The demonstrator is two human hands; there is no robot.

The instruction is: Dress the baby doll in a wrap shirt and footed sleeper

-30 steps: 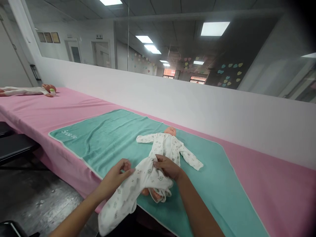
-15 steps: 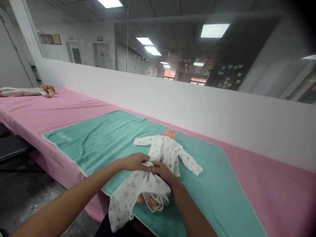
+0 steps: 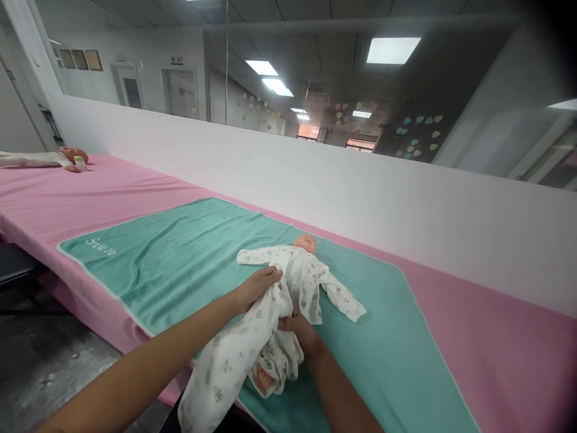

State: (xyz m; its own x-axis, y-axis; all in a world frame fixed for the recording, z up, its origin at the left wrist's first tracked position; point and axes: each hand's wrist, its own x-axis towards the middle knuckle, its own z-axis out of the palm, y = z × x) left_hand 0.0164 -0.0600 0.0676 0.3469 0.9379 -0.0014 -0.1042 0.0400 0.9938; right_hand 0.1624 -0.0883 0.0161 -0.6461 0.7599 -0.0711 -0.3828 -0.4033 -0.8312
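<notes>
A baby doll lies on its back on a teal towel, dressed in a white printed romper. My left hand is closed on the left edge of the romper at the doll's waist, lifting the cloth. My right hand pinches the bunched lower part of the romper just below it. The romper's empty legs hang over the table's front edge. A bit of the doll's bare leg shows under the cloth.
The towel lies on a long pink-covered table against a white partition with glass above. A second doll in white clothes lies at the far left. A dark bench and grey floor lie at the left.
My left hand has come from the romper's hanging leg up to the doll's waist and raised the cloth there. My right hand has slid a little lower. The view has shifted slightly left.
</notes>
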